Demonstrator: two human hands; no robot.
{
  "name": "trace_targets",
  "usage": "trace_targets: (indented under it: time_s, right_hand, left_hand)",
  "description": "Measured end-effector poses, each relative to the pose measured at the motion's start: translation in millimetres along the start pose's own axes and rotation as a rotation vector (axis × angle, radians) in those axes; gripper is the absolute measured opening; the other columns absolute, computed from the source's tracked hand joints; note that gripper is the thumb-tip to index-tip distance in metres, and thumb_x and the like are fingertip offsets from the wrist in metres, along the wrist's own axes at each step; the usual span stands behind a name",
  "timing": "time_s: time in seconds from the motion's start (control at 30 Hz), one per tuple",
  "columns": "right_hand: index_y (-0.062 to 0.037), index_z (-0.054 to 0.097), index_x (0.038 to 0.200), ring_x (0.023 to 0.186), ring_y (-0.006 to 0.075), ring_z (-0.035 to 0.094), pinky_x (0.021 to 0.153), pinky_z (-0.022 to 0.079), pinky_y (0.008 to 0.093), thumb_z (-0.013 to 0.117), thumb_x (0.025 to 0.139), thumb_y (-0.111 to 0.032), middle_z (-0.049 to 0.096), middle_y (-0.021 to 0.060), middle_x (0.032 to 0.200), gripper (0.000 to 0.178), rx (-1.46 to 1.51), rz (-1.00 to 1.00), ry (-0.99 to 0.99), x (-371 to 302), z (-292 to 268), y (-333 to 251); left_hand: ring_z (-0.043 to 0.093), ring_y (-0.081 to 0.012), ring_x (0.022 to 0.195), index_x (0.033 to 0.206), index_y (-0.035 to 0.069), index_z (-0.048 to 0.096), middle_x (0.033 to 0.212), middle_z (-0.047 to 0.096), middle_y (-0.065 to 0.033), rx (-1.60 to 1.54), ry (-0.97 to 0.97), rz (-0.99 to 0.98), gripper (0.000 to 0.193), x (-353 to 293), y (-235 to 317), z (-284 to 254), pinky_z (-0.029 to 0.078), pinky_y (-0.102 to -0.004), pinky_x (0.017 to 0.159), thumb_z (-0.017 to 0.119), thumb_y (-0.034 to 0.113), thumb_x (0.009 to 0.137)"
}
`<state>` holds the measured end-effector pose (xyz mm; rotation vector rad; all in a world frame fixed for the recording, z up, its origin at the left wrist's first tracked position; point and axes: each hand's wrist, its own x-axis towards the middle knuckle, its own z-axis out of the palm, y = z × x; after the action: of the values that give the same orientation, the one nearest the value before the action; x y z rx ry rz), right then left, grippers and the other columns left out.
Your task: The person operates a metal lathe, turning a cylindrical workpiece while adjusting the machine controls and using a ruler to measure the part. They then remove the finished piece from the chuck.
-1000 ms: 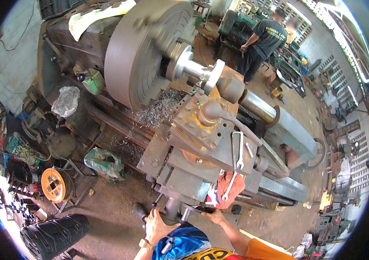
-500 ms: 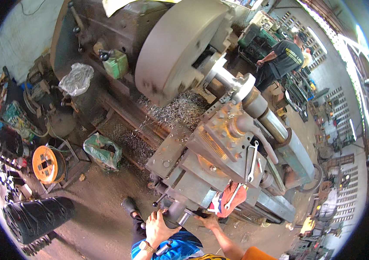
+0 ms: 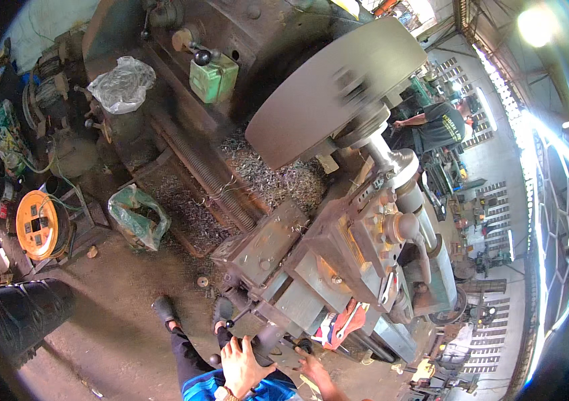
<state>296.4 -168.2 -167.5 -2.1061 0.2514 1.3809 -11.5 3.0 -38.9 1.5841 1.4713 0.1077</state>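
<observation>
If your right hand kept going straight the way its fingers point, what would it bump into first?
Most likely the dark round part just ahead of the right hand's fingertips. Depth is hard to judge here, so they may already be touching.

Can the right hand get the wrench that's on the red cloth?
Probably yes. The right hand is close to the red cloth, and the wrench lies on top with nothing seen covering it. The dark knob by that hand sits a bit left, so the way looks free.
</observation>
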Motion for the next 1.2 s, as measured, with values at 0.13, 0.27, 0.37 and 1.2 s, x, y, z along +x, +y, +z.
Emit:
trace_targets:
  time_s: [0.13, 0.27, 0.37, 1.2]
  right_hand:
    - [-0.0073, 0.055, 0.128, 0.126, 0.0408, 0.052, 0.098, 0.047, 0.0715, 0.073, 0.09, -0.014, 0.052, 0.0146, 0.139, 0.043, 0.388, 0.215, -0.06, 4.9, -1.8, -6.7]
    - [-0.0064, 0.057, 0.118, 0.107, 0.0407, 0.064, 0.091, 0.057, 0.0652, 0.055, 0.102, -0.026, 0.062, 0.0161, 0.122, 0.025, 0.692, 0.143, -0.121, 35.0, -1.5, -6.2]
    - [-0.0081, 0.057, 0.118, 0.103, 0.0394, 0.067, 0.078, 0.063, 0.0597, 0.041, 0.107, -0.033, 0.066, 0.0153, 0.119, 0.032, 0.459, 0.073, 0.193, 65.1, 3.4, 10.6]
    - [-0.0143, 0.059, 0.115, 0.079, 0.0299, 0.07, 0.051, 0.058, 0.0453, 0.039, 0.105, -0.03, 0.07, 0.0107, 0.101, 0.027, 0.251, 0.012, 0.302, 100.0, -25.1, 42.3]
  left_hand:
    - [0.051, -0.0443, 0.123, 0.134, -0.003, 0.051, 0.132, 0.052, -0.0324, 0.001, 0.012, 0.009, 0.103, -0.9, 3.1, -7.5, 0.04, -0.051, 0.107, 0.088, 0.057, 0.058]
    - [0.058, -0.0418, 0.113, 0.133, 0.0, 0.053, 0.125, 0.059, -0.0256, -0.04, 0.137, 0.055, 0.086, -6.3, 8.1, -15.1, 0.048, -0.0487, 0.094, 0.088, 0.041, 0.064]
    - [0.052, -0.0462, 0.117, 0.136, 0.0, 0.05, 0.131, 0.052, -0.0292, -0.105, 0.099, 0.035, 0.097, -6.0, 9.9, -16.2, 0.043, -0.0528, 0.1, 0.089, 0.042, 0.057]
    - [0.054, -0.0443, 0.111, 0.131, 0.004, 0.053, 0.121, 0.055, -0.0244, -0.118, 0.181, 0.054, 0.089, -4.3, 9.8, -13.9, 0.045, -0.0523, 0.096, 0.087, 0.039, 0.057]
